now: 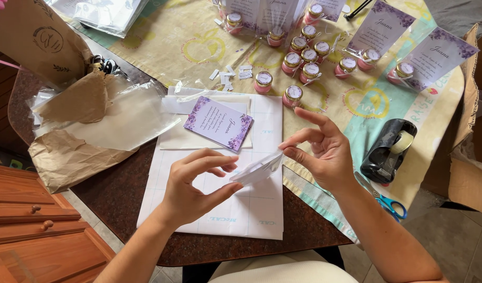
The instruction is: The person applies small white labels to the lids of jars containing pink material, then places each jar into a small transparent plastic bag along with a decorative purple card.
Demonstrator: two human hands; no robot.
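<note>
At the far left, a crumpled brown paper bag lies on the bench with a clear plastic sheet spread over it. Beside it, a white grid-marked sheet lies flat, and a purple-bordered card rests on its upper part. Above this sheet the left hand is pinched on the lower end of a small clear plastic sleeve, thumb beneath and fingers above. The right hand is pinched on the sleeve's upper corner with thumb and forefinger, the other fingers spread. The sleeve is held in the air between both hands, tilted. Behind them, small pink jars with gold-rimmed lids stand clustered on a patterned cloth. Further right sit a black tape dispenser and blue-handled scissors.
</note>
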